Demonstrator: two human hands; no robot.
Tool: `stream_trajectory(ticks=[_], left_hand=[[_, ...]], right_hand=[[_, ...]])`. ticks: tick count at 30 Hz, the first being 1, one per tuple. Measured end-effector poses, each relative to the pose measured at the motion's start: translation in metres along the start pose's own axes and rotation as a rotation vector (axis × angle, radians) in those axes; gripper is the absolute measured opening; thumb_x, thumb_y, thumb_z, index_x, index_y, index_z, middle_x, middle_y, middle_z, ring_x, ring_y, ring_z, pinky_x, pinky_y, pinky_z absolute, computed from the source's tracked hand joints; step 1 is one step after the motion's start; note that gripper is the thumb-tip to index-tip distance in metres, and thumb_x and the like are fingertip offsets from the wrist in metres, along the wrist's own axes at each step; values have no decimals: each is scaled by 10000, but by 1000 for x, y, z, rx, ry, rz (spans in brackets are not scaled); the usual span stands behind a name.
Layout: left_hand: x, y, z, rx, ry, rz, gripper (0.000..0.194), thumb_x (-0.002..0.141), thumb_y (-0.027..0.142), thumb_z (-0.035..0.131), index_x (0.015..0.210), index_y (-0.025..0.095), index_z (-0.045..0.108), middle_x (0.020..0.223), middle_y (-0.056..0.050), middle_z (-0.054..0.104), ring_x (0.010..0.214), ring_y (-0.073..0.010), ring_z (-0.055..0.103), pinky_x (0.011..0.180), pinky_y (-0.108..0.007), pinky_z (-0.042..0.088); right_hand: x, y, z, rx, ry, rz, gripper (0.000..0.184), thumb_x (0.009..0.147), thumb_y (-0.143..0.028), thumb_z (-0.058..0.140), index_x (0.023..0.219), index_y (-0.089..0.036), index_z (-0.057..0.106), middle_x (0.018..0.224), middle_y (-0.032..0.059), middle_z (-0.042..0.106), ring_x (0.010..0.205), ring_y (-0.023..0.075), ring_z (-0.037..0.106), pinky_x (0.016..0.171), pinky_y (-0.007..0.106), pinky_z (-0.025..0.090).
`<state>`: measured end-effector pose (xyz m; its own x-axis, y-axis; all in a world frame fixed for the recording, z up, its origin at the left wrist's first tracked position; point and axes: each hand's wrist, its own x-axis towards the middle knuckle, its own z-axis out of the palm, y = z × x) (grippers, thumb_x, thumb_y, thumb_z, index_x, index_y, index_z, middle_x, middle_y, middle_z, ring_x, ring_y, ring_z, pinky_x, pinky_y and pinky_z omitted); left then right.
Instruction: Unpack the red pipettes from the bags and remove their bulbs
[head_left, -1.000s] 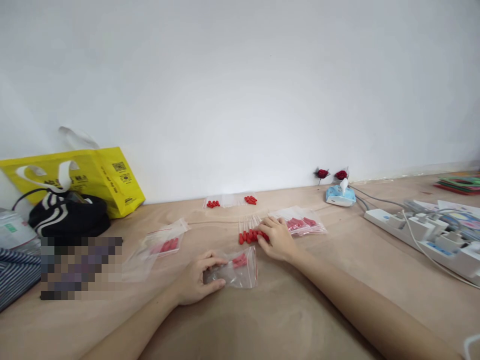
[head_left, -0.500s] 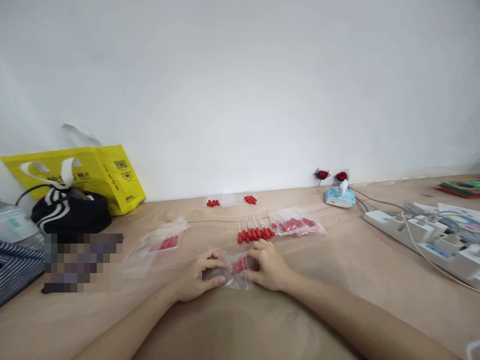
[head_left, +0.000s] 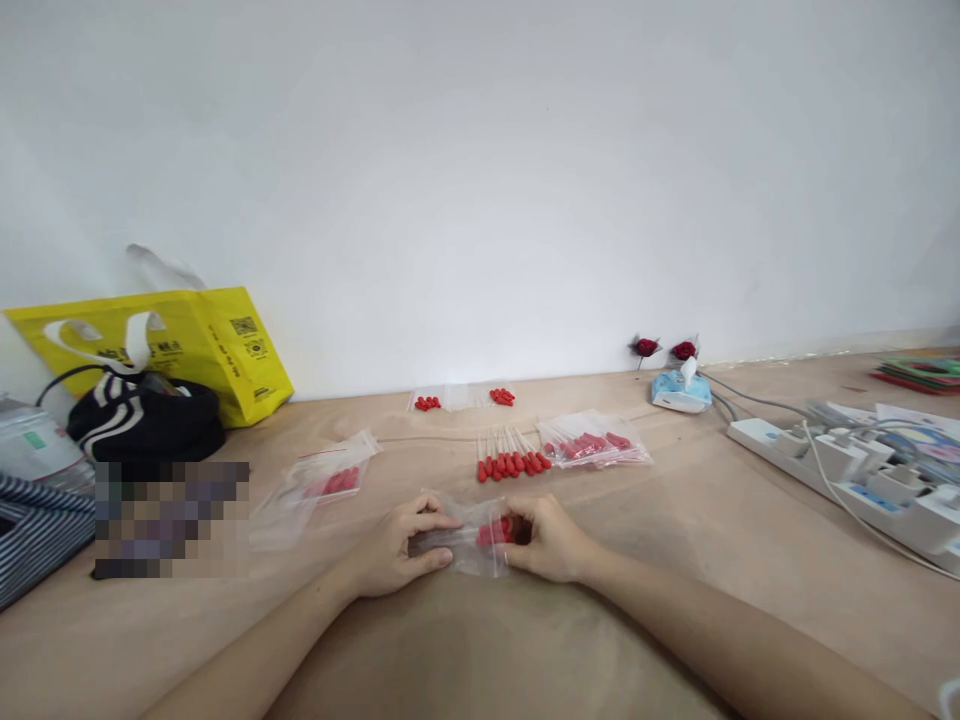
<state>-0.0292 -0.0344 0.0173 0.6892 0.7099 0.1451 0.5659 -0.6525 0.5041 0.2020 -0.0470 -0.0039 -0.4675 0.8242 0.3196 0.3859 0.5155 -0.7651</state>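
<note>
A small clear plastic bag [head_left: 469, 540] with red-tipped sticks inside lies on the brown table in front of me. My left hand [head_left: 397, 547] pinches its left end, fingers closed on the plastic. My right hand [head_left: 546, 540] grips the bag's right end, where the red tips [head_left: 495, 531] show. Just beyond lies a loose row of red-tipped sticks [head_left: 511, 462], untouched.
Filled clear bags lie at the right [head_left: 596, 441] and at the left [head_left: 330, 483]; small red pieces [head_left: 426, 403] sit near the wall. A yellow bag [head_left: 187, 345] and a black bag [head_left: 146, 425] stand at the left. A white power strip [head_left: 862, 480] and a tissue pack [head_left: 679, 390] are at the right.
My right hand left the loose row of sticks and came back to the small bag, where it now grips the right end. The left hand stayed on the bag.
</note>
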Motion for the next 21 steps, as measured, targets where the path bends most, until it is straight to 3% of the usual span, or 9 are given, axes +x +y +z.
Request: stream_trajectory(ticks=[3, 7, 10, 15, 18, 21], left_hand=[[-1, -1, 0, -4, 7, -3, 342, 772, 403, 503, 1064, 240, 576, 909, -41, 487, 848, -167, 484, 780, -310, 403], [0, -2, 0, -7, 5, -5, 343, 769, 402, 506, 1065, 244, 576, 912, -40, 484, 845, -165, 491, 779, -311, 405], [0, -1, 0, -6, 11, -20, 354, 759, 397, 513, 1069, 234, 567, 924, -43, 496, 843, -164, 499, 774, -307, 409], [1, 5, -2, -25, 59, -149, 371, 753, 373, 518, 1080, 200, 548, 942, -51, 564, 817, -161, 509, 740, -292, 421], [6, 11, -1, -69, 119, -197, 340, 750, 381, 521, 1027, 194, 586, 967, -47, 591, 821, -164, 522, 730, -279, 421], [21, 24, 7, -258, 209, -339, 362, 752, 452, 491, 905, 156, 634, 852, -43, 629, 705, -155, 546, 631, -253, 428]], right_hand=[[-4, 12, -9, 275, 22, 108, 152, 652, -245, 616, 762, -159, 557, 585, -38, 538, 480, 58, 437, 459, 180, 343], [-12, 27, -38, 495, 46, 206, 243, 598, -320, 666, 706, -164, 515, 549, -48, 539, 465, 61, 462, 468, 195, 375], [-19, 34, -62, 501, 217, 203, 230, 603, -324, 656, 680, -172, 502, 597, -31, 560, 486, 71, 469, 468, 205, 381], [-21, 28, -77, 325, 507, -4, 127, 672, -262, 594, 719, -188, 502, 649, -8, 550, 535, 93, 486, 488, 224, 385], [-19, 12, -66, 41, 533, -207, 47, 723, -198, 524, 770, -196, 521, 709, 24, 561, 641, 126, 526, 575, 261, 425], [-15, -3, -45, -272, 469, -438, 138, 768, -146, 438, 832, -203, 546, 810, 57, 586, 747, 141, 548, 653, 278, 444]])
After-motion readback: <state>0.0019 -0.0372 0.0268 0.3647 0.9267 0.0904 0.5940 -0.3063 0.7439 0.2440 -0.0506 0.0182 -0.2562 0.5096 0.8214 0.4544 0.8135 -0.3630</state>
